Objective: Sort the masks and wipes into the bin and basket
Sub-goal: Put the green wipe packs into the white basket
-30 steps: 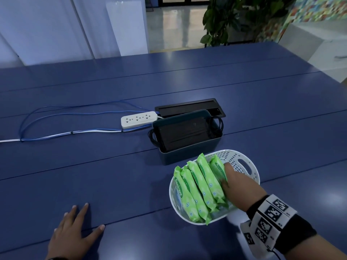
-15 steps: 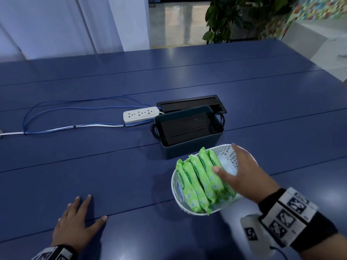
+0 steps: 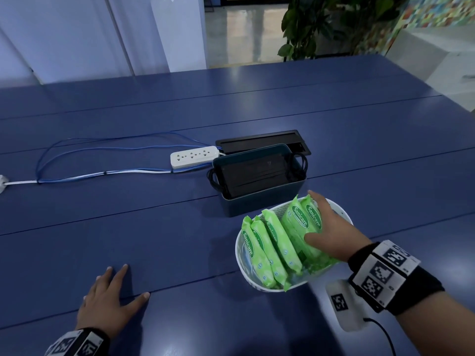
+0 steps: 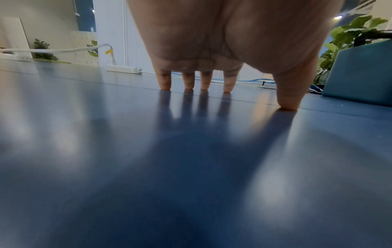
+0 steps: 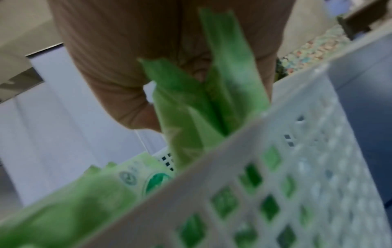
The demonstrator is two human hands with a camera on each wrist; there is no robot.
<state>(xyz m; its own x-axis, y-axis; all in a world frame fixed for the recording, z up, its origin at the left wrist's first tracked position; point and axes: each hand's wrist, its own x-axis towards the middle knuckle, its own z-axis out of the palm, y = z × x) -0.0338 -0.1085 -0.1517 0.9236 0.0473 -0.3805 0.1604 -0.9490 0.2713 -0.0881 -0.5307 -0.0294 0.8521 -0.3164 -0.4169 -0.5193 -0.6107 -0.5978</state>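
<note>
Comparing with a second ago, two wipe packs (image 3: 303,222) are now gripped and tilted up in the basket (image 3: 339,214) by the right hand (image 3: 331,232); masks (image 3: 254,176) lie in the bin (image 3: 267,201). The left hand (image 3: 108,301) rests flat, fingers spread, on the surface (image 3: 154,227). Sorting looks nearly done.

Dim, cool light over the glossy blue desk (image 3: 154,227) in the head view, with daylight from the windowed floor area behind throwing pale glare patches near the far edge and by the near right corner. Straight plank seams bow toward the frame edges, wide-lens curve. The dark teal plastic bin (image 3: 262,199) reads nearly black inside, detail lost. In the left wrist view, soft white reflections pool on the desk, and the fingers (image 4: 165,80) cast long dark shadows toward the lens; the palm up close is out of focus. Right wrist view: heavily blurred, the white lattice plastic basket (image 5: 275,193) and green wipe packs (image 5: 229,87) smeared and grainy.
</note>
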